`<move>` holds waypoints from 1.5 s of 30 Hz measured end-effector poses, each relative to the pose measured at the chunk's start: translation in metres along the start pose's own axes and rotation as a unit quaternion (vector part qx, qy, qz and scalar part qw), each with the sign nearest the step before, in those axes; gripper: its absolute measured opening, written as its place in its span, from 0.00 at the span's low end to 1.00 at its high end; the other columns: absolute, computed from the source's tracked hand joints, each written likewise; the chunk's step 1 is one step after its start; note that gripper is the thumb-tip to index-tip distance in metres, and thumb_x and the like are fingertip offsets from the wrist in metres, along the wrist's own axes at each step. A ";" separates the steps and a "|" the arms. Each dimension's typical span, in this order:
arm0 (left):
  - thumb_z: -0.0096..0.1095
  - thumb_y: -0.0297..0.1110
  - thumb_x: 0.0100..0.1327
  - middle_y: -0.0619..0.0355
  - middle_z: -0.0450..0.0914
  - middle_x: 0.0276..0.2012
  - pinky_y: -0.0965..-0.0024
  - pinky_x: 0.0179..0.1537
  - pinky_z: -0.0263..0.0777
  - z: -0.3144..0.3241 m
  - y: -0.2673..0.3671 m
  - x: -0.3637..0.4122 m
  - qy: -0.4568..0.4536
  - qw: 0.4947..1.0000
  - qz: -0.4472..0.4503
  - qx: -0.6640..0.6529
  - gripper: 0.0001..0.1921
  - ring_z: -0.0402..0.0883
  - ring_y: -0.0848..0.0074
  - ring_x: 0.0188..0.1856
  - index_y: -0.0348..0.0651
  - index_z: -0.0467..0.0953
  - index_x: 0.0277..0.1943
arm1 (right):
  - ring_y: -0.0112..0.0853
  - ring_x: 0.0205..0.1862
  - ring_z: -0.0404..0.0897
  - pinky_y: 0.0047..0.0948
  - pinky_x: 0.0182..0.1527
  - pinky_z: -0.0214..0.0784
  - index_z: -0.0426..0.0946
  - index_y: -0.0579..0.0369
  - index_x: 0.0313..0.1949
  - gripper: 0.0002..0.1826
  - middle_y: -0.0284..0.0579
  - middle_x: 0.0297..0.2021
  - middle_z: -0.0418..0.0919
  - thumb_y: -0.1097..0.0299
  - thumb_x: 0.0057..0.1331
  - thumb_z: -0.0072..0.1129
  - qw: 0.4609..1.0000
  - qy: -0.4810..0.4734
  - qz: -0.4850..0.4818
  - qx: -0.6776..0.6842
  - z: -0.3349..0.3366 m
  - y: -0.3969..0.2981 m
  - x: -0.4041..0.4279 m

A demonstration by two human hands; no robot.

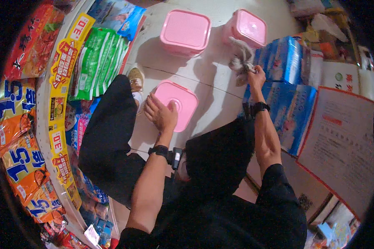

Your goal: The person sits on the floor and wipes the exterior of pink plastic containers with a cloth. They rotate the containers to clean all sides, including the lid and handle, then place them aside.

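Observation:
My left hand (162,112) rests on the lid of a pink plastic container (184,99) on the floor, its fingers spread over the lid's left side. In my right hand (257,77) is a crumpled grey cloth (241,59), gripped at one end and hanging loose. The cloth is out to the right, apart from the near container. Farther off, a larger pink lidded container (187,29) stands on the tiles. Another pink container (251,27) stands to its right, just beyond the cloth.
A shelf with a yellow price strip (62,74) runs along the left, holding instant noodle packs (20,162). Green packages (103,62) are stacked beneath it. Blue packs (288,109) stand at the right, beside a large printed board (339,143). White floor tiles (152,73) lie between.

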State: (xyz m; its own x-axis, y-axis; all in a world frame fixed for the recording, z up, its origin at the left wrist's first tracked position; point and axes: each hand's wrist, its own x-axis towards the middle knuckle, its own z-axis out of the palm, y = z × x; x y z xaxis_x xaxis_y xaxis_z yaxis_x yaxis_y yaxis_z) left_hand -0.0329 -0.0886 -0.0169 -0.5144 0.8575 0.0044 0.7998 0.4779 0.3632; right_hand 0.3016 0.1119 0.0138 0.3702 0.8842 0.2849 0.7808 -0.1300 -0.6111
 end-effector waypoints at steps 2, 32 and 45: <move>0.67 0.52 0.59 0.40 0.60 0.70 0.42 0.71 0.45 0.001 0.004 0.004 -0.017 1.000 -0.017 0.008 0.49 0.57 0.46 0.71 0.34 0.50 0.74 | 0.48 0.37 0.80 0.38 0.43 0.72 0.77 0.57 0.37 0.11 0.51 0.33 0.80 0.73 0.52 0.62 0.999 0.018 -0.025 -0.042 -0.014 0.008 0.028; 0.52 0.56 0.67 0.29 0.62 0.68 0.39 0.69 0.48 0.079 -0.049 0.066 -0.112 0.975 -0.174 -0.083 0.42 0.59 0.40 0.70 0.36 0.52 0.75 | 0.24 0.37 0.74 0.25 0.40 0.69 0.76 0.55 0.37 0.10 0.36 0.32 0.76 0.80 0.56 0.60 0.990 0.010 -0.138 -0.035 -0.383 -0.113 -0.054; 0.54 0.55 0.63 0.27 0.61 0.67 0.43 0.65 0.55 0.082 -0.004 0.036 -0.184 0.957 -0.195 -0.110 0.41 0.65 0.41 0.66 0.41 0.55 0.74 | 0.29 0.43 0.79 0.27 0.51 0.69 0.76 0.55 0.44 0.15 0.42 0.35 0.80 0.77 0.54 0.54 0.916 0.139 0.218 -0.306 -0.618 -0.107 -0.306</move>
State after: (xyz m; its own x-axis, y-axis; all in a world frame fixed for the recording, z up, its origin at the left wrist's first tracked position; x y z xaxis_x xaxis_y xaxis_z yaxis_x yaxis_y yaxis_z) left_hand -0.0296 -0.0440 -0.0947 -0.5847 0.6504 -0.4849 0.4633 0.7584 0.4586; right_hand 0.4158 -0.4219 0.4481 0.7610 0.5514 0.3420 0.6333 -0.7457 -0.2071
